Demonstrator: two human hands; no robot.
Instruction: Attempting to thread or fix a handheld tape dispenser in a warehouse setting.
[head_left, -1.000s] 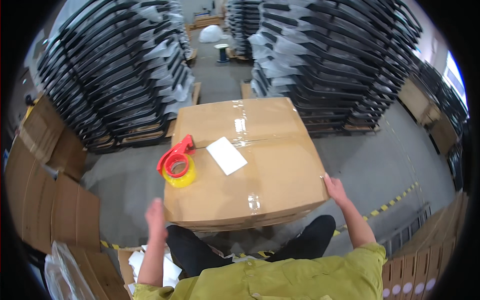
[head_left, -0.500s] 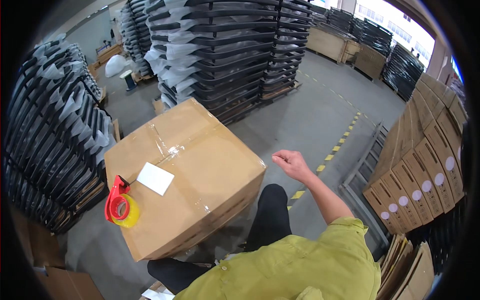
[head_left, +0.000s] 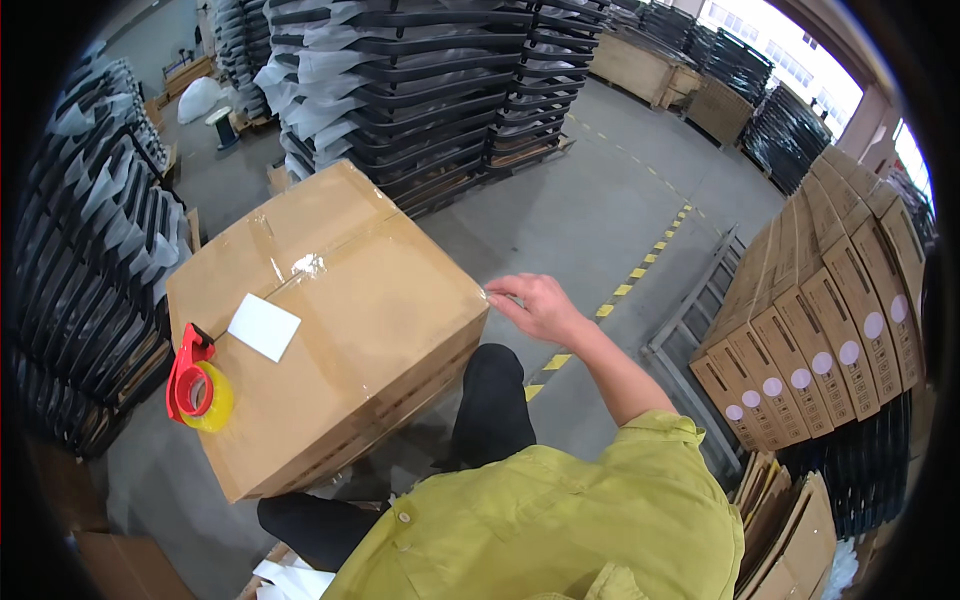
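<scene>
A large brown cardboard box [head_left: 390, 285] stands in front of me, its top flaps closed, with clear tape strips across the top. My right hand [head_left: 540, 308] is at the box's right corner, its fingers stretched out and fingertips touching the edge there, where a bit of shiny tape shows. Nothing is visibly held in it. On the left part of the box top lies a red tape dispenser [head_left: 183, 370] with a yellow tape roll [head_left: 217, 405]. Beside it lies a white rectangular card or pad [head_left: 264, 327]. My left hand is out of view.
Tall stacks of black metal frames [head_left: 430, 110] with white wrapping stand behind the box and at the left. At the right are stacked cartons [head_left: 800, 330], a grey metal rack [head_left: 690, 345] and folded cardboard sheets [head_left: 800, 530]. A yellow-black floor line [head_left: 640, 272] runs between.
My right hand has moved from beside the box to its right corner, and its curled fingers have stretched out. The whole view has shifted, so the box sits farther left.
</scene>
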